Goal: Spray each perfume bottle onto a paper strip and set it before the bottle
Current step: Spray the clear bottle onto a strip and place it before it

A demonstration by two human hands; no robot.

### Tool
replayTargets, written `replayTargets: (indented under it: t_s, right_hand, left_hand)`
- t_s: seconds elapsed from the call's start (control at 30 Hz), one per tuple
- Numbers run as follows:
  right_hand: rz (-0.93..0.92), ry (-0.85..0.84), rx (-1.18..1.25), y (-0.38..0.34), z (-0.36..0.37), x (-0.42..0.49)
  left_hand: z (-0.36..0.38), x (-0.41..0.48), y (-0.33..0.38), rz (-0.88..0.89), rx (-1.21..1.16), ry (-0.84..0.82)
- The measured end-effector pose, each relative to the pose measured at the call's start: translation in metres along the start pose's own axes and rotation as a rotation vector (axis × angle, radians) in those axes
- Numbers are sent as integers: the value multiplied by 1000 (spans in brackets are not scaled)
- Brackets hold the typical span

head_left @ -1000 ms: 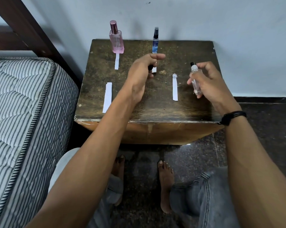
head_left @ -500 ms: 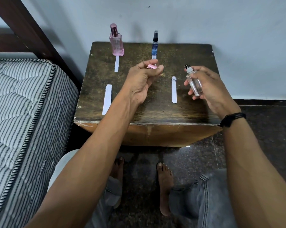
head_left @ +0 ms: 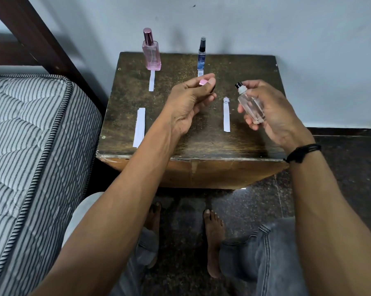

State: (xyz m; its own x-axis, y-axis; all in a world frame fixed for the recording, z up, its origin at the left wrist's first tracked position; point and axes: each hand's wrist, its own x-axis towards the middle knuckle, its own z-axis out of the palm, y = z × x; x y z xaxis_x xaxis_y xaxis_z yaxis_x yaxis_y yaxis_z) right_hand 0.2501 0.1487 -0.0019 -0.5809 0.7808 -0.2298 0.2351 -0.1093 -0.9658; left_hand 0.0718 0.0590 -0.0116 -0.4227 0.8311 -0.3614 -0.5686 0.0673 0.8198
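While the right hand (head_left: 274,116) wraps its fingers round the clear bottle (head_left: 249,105), nozzle bare and tilted up toward the left hand (head_left: 188,103), the step in hand looks like bottle three, uncapped and not yet sprayed. Left hand pinches a small pink cap (head_left: 203,82) between thumb and fingertips, palm half turned up. Loose paper strip (head_left: 226,116) lies flat on the worktop (head_left: 255,67) between the two hands, just left of the bottle and below its nozzle, touching neither hand.

Beyond the left hand's fingertips stand the pink bottle (head_left: 151,54) and the blue bottle (head_left: 201,56), each with a strip before it (pink's strip (head_left: 151,80), blue's strip (head_left: 200,72)), so those two look finished. Spare strips (head_left: 139,127) sit left of the left wrist.

Next move likely needs the left hand to free its fingers or pick up the strip with the cap in them, hold it near the nozzle, and the right index finger to press down. Then the bottle goes upright beyond the right hand, with the strip before it.
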Motion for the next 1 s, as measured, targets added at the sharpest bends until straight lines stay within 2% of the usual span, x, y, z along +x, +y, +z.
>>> replayTargets:
  t_s: [0.2,0.47,1.0]
  right_hand:
    - [-28,76,61,-1,-3,-2]
    - [-43,-50,-74,1,0,-4]
    - [-67,-87,-161,4,0,-3]
  left_hand:
    - [-4,0,2,-26,-15,26]
    - [0,-1,-1,-49,-4,-48]
    - [3,-1,-11,0,208,-136]
